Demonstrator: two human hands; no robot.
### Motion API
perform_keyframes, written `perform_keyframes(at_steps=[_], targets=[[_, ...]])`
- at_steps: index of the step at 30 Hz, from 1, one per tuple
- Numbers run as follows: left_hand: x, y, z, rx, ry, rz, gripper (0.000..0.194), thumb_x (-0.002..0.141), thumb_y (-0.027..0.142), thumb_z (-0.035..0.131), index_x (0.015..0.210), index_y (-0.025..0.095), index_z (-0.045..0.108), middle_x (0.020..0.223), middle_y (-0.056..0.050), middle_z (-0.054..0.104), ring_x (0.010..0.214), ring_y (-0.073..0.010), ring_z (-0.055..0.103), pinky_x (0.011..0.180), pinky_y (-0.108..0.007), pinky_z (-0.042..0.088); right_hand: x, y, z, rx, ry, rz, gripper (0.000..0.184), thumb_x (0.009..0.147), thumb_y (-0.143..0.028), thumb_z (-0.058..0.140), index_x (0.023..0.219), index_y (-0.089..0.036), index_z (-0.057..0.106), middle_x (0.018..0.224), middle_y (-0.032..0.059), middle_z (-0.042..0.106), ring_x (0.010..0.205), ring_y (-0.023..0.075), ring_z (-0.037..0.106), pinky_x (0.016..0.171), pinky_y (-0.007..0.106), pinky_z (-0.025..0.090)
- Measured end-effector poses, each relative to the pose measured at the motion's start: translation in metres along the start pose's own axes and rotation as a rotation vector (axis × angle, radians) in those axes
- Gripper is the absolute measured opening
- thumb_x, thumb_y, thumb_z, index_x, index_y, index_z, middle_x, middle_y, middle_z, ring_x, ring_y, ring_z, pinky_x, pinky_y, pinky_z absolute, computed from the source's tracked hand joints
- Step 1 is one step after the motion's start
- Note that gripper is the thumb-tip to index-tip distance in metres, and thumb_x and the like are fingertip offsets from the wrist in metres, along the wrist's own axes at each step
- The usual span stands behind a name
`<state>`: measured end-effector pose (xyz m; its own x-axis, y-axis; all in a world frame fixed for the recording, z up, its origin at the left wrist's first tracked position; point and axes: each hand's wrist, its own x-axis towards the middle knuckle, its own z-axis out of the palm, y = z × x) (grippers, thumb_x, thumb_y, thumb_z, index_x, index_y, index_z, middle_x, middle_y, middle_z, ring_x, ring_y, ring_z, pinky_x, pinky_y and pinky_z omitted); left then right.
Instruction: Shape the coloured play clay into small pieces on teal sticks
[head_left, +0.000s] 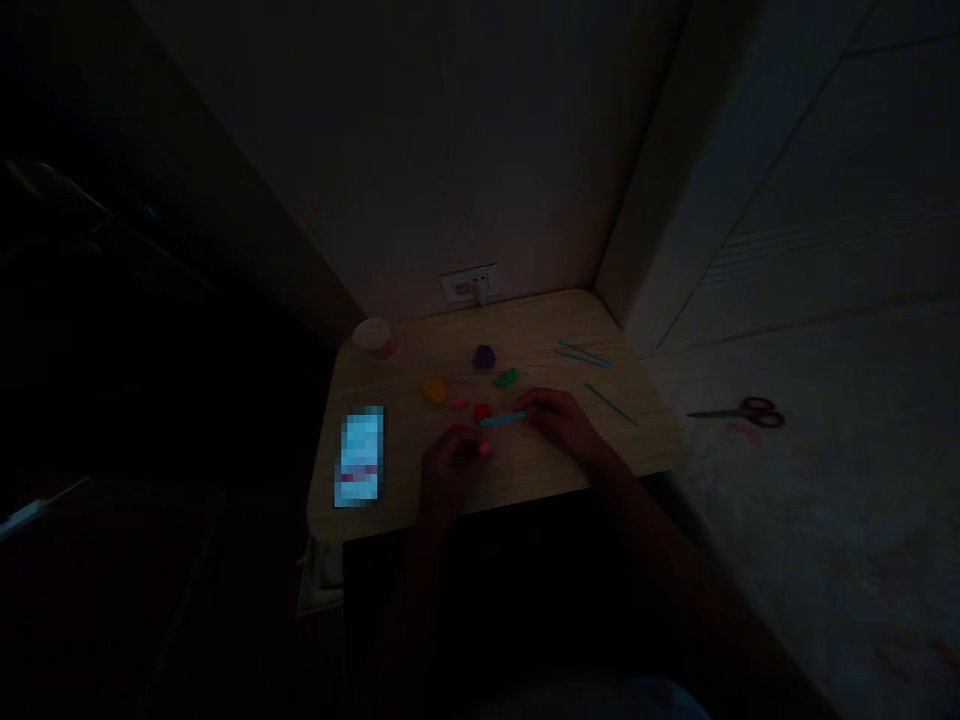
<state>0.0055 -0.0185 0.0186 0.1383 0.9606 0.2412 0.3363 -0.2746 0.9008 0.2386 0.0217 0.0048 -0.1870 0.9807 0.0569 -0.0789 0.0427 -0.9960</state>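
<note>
In dim light, my left hand [452, 468] is closed near the table's front edge, its fingertips pinching a small piece of pink clay [485, 450]. My right hand [564, 424] grips a light blue modelling tool [504, 419], whose tip points left. Just behind that tip lies a red lump of clay [482, 411]. Other lumps sit beyond my hands: an orange one [434, 390], a pink one [458, 403], a green one [507, 378] and a purple one [484, 357]. The finer shapes are lost in the dark.
A lit phone [360, 456] lies on the left of the wooden table [405, 490]. At the back left stands a tub [373, 338]. Several thin blue sticks [611, 404] lie at right. Scissors [739, 412] rest beyond the right edge. A wall socket [470, 285] is behind.
</note>
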Motion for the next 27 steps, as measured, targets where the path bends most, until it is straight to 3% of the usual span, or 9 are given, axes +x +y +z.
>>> perform_keyframes(at_steps=[7, 12, 20, 24, 27], targets=[[-0.0004, -0.0035, 0.0027, -0.073, 0.004, -0.069, 0.021, 0.094, 0.039, 0.067, 0.101, 0.020, 0.073, 0.096, -0.006, 0.077, 0.081, -0.0187, 0.074, 0.075, -0.029, 0.060, 0.0005, 0.0007, 0.0000, -0.008, -0.003, -0.004, 0.021, 0.082, -0.040, 0.070, 0.091, -0.021, 0.076, 0.072, 0.0003, 0.063, 0.065, 0.0155, 0.052, 0.061, 0.028, 0.038], [0.0015, 0.0029, 0.0015, -0.055, -0.033, -0.048, 0.029, 0.102, 0.042, 0.056, 0.102, 0.020, 0.075, 0.086, -0.005, 0.078, 0.077, -0.0188, 0.073, 0.078, -0.031, 0.060, 0.0015, 0.0013, 0.0005, 0.005, -0.007, -0.010, 0.022, 0.081, -0.041, 0.070, 0.090, -0.021, 0.076, 0.071, 0.0000, 0.062, 0.064, 0.0148, 0.051, 0.060, 0.027, 0.038], [-0.0006, 0.0012, -0.0001, 0.024, -0.033, -0.049, 0.021, 0.081, 0.037, 0.079, 0.083, 0.019, 0.068, 0.080, 0.000, 0.072, 0.072, -0.0157, 0.067, 0.069, -0.025, 0.053, 0.0001, -0.0014, 0.0010, -0.008, -0.007, -0.012, 0.021, 0.082, -0.039, 0.069, 0.090, -0.021, 0.076, 0.071, 0.0002, 0.061, 0.065, 0.0152, 0.050, 0.061, 0.027, 0.037], [0.0005, 0.0023, -0.0022, 0.024, -0.063, -0.009, 0.030, 0.097, 0.039, 0.058, 0.079, 0.019, 0.069, 0.072, -0.001, 0.069, 0.066, -0.0151, 0.063, 0.065, -0.026, 0.050, 0.0002, -0.0005, 0.0010, 0.004, -0.010, 0.001, 0.021, 0.082, -0.039, 0.070, 0.091, -0.021, 0.075, 0.071, 0.0001, 0.061, 0.064, 0.0150, 0.050, 0.060, 0.027, 0.036], [0.0015, 0.0017, -0.0025, 0.037, -0.054, 0.017, 0.025, 0.098, 0.036, 0.058, 0.090, 0.019, 0.075, 0.086, -0.004, 0.076, 0.078, -0.0179, 0.069, 0.077, -0.029, 0.054, 0.0005, -0.0004, 0.0013, 0.011, -0.016, 0.000, 0.021, 0.083, -0.039, 0.069, 0.090, -0.021, 0.075, 0.071, 0.0001, 0.061, 0.064, 0.0149, 0.050, 0.060, 0.027, 0.037]])
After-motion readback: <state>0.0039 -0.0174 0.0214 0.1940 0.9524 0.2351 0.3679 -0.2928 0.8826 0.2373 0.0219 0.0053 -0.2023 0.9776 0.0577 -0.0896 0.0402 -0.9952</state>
